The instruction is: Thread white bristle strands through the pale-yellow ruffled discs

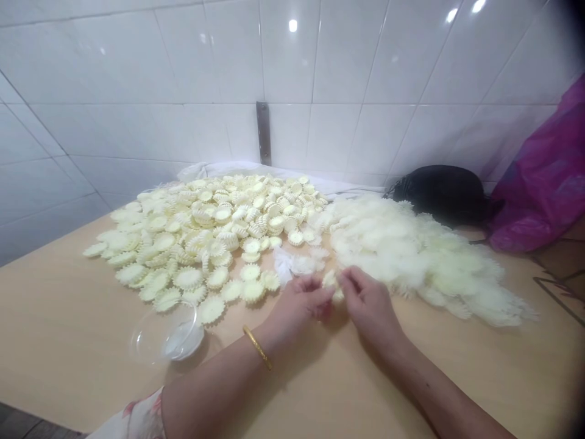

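Scalloped cream disc (333, 281) sits between my hands, out on the tabletop (64, 317) toward its near edge. My left hand (297, 303) and right hand (369, 308) meet on it, fingertips pressed together in a tight pinch, though my fingers hide how much of the disc each side holds. A gold bangle (257, 347) circles my left wrist. As I judge it, the step in hand is close work on this single piece, and something so small calls for a fine, steady pinch. Beyond my left hand, a heap of scalloped discs (205, 235) spreads toward the far edge, with a clear plastic bowl (167, 334) near its front. A feathery pale mass of fringed pieces (406, 250) runs off to the right. A black bag (439, 194) and a magenta plastic bag (542, 177) sit at the far right corner, against the white tile wall (347, 61).
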Motion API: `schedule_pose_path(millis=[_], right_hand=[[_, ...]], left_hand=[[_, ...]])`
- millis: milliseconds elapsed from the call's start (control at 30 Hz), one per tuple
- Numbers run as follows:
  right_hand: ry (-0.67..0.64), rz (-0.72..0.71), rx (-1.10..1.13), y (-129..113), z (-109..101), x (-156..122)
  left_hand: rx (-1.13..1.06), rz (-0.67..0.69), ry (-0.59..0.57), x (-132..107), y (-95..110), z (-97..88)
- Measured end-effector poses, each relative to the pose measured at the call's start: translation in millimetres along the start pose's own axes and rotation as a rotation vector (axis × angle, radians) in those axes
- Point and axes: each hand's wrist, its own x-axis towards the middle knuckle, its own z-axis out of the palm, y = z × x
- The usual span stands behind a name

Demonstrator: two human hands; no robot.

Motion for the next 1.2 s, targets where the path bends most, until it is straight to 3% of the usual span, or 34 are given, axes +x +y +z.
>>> schedule_pose_path(millis=[133,267,367,500,700,933,1200], right_hand=[[-0.067,0.139,0.318,-2,-1,1],[-0.136,0.220,0.571,-3,-4,4],[-0.224,0.233,0.566,-2,-5,5],[-0.210,0.277,0.567,-1,-1,3],[-0.278,0.418,0.831,-2,1,3],[-0.398,0.486,1.034,5,-1,6],[-0.388,0.433,1.097,8,4,6]], left_hand=[[0.062,0.027,0.057,3,1,-2.7],[0.083,0.017,0.025,7,4,-7.3],[0.033,-0.030,0.035,7,2,-9.2],[0.022,-0.001,-0.009,5,2,-9.4],[0.139,0.098,-0.035,4,5,-8.6],[0.103,0.079,0.013,4,5,-8.6],[-0.149,-0.052,-0.156,3,5,-8.0]])
